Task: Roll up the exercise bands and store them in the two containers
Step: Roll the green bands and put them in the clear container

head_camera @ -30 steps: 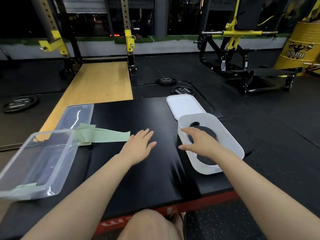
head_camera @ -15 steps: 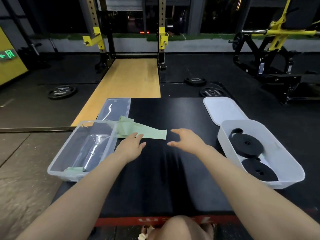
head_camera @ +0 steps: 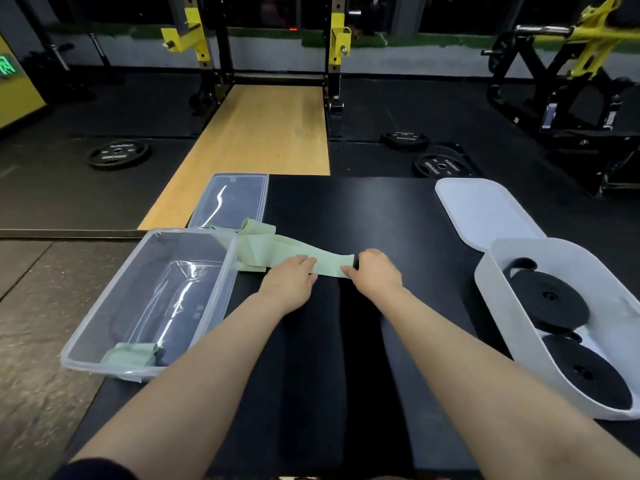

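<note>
A light green exercise band (head_camera: pixel 277 249) lies unrolled on the black mat (head_camera: pixel 346 341), its far end crumpled beside the clear container (head_camera: pixel 86 355). My left hand (head_camera: pixel 291 278) lies on the band's near edge. My right hand (head_camera: pixel 375 271) pinches the band's right end with curled fingers. A rolled green band (head_camera: pixel 130 355) sits in the clear container's near corner. Two rolled black bands (head_camera: pixel 550 301) lie in the white container (head_camera: pixel 502 327) on the right.
A clear lid (head_camera: pixel 230 199) lies behind the clear container and a white lid (head_camera: pixel 485 209) behind the white one. Weight plates (head_camera: pixel 117 154) rest on the gym floor beyond, with a squat rack (head_camera: pixel 337 46) and a wooden platform (head_camera: pixel 263 133).
Both hands moved forward from the mat onto the green band. The right hand, earlier at the white container, now pinches the band's right end. The view swung left.
</note>
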